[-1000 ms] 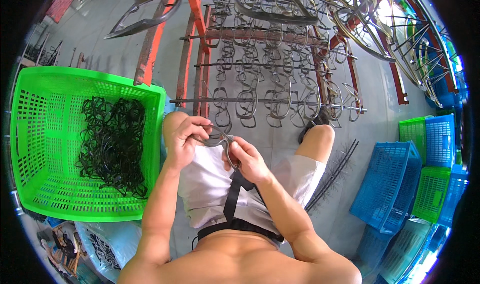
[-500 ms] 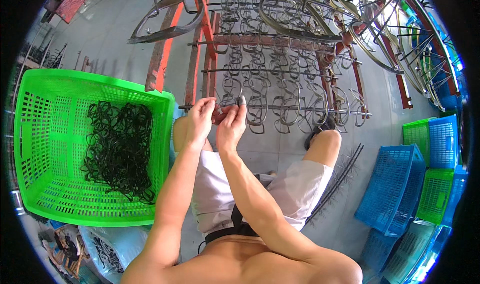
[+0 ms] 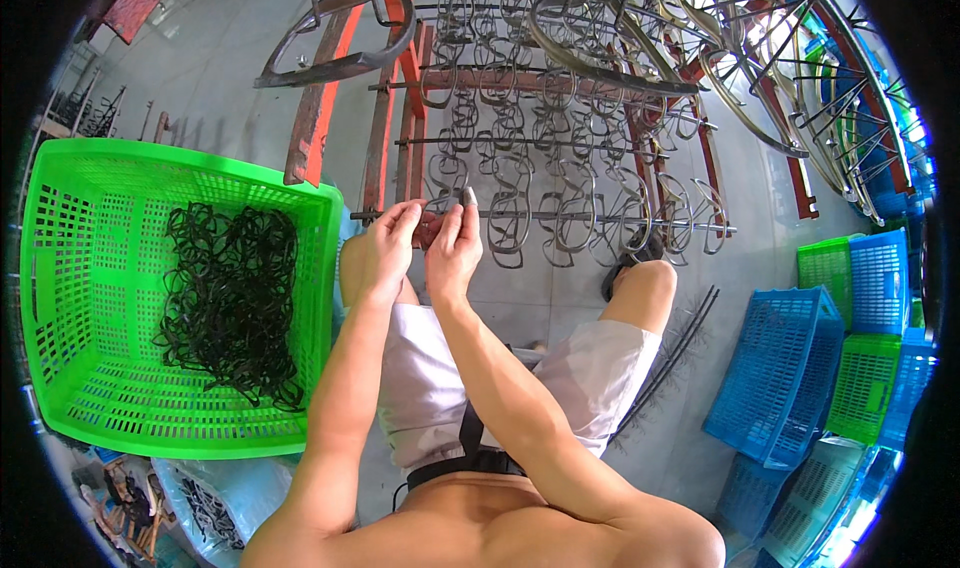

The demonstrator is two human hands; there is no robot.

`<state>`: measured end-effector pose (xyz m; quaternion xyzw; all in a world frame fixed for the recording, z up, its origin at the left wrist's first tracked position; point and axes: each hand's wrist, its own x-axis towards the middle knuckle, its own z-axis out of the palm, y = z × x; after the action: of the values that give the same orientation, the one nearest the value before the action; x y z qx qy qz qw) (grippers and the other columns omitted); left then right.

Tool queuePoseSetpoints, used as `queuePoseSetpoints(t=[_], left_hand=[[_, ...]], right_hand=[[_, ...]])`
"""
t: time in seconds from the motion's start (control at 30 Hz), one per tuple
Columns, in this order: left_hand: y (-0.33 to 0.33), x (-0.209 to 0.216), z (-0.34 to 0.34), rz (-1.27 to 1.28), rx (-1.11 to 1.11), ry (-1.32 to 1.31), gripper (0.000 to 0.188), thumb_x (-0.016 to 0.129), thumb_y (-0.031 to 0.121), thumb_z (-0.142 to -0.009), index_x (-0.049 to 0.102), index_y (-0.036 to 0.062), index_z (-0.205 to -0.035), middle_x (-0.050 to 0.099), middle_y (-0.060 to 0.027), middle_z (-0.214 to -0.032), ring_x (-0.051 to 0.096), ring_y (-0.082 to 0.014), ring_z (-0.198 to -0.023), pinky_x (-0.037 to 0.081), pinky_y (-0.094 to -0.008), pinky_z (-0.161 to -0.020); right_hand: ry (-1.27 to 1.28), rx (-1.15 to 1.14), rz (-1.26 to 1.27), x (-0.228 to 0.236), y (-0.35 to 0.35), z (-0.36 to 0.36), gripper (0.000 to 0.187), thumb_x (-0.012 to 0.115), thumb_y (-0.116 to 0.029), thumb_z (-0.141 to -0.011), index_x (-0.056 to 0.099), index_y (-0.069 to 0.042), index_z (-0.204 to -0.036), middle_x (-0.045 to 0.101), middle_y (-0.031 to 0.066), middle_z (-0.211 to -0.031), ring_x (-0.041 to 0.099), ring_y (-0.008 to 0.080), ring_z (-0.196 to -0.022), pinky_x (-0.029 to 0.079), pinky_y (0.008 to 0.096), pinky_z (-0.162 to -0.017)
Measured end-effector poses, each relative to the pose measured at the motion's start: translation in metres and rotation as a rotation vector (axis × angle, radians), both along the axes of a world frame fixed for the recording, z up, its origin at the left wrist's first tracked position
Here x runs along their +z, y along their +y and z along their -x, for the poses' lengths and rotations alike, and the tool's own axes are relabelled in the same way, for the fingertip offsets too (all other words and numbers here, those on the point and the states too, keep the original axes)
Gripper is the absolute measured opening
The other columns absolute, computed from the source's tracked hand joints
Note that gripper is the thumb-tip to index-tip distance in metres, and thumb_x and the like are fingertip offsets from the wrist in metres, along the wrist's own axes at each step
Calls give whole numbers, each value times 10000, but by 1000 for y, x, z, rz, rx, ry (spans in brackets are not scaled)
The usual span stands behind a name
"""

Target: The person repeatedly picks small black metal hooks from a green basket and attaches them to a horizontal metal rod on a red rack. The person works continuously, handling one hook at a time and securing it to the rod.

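Note:
My left hand (image 3: 386,252) and my right hand (image 3: 454,252) meet at the left end of the lowest rod (image 3: 560,218) of a rack. Their fingers are closed in a pinch around a thin, dark glasses frame (image 3: 462,180), mostly hidden behind the fingertips. A pale wrap covers one fingertip of my right hand. Beside them on the same rod hang several grey glasses frames (image 3: 512,240), side by side. More frames fill the rods farther back. To the left, a tangled heap of black glasses frames (image 3: 232,303) lies in a green plastic basket (image 3: 90,393).
Red rack posts (image 3: 312,128) rise just beyond my hands. Large curved metal pieces (image 3: 345,66) jut in overhead. Blue crates (image 3: 765,368) and green crates (image 3: 862,388) are stacked at right. Dark spiky rods (image 3: 668,366) lie on the floor by my right leg.
The view has shifted slightly. Both hands stay together at the rod's left end, their fingertips only slightly shifted.

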<state>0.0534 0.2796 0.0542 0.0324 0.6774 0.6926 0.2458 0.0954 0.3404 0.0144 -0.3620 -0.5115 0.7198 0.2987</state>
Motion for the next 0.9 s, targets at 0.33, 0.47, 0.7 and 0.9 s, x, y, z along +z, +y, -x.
queuePoseSetpoints(t=[0.33, 0.47, 0.7, 0.9], left_hand=[[-16, -24, 20, -80, -44, -186, 225, 616, 225, -858, 595, 10, -917, 629, -68, -829, 577, -146, -729, 462, -264, -703], [-14, -28, 20, -131, -107, -261, 248, 604, 245, -864, 595, 5, -926, 624, -63, -806, 575, -148, -702, 465, -269, -699], [5, -16, 27, 150, -166, -107, 294, 594, 317, -860, 611, 38, -950, 605, -26, -798, 557, -127, -710, 439, -241, -681], [-30, -46, 50, 957, -360, 944, 308, 655, 138, -740, 586, 60, -1030, 540, -138, -1091, 505, -321, -1030, 450, -384, -847]], right_hand=[[-82, 58, -212, 21, -13, 1, 385, 449, -130, -938, 419, -63, -1316, 532, 48, -629, 468, 98, -539, 426, 270, -515], [-223, 115, -284, 11, -3, -4, 389, 444, -141, -942, 404, -40, -1316, 598, 68, -721, 555, 122, -610, 482, 290, -552], [-261, 372, -302, 21, 22, -57, 435, 481, -222, -920, 413, -21, -1300, 628, 158, -925, 613, 246, -838, 485, 351, -736], [-664, 821, -259, 80, 212, -240, 371, 521, -249, -874, 538, -16, -1162, 595, 94, -973, 567, 177, -857, 450, 302, -749]])
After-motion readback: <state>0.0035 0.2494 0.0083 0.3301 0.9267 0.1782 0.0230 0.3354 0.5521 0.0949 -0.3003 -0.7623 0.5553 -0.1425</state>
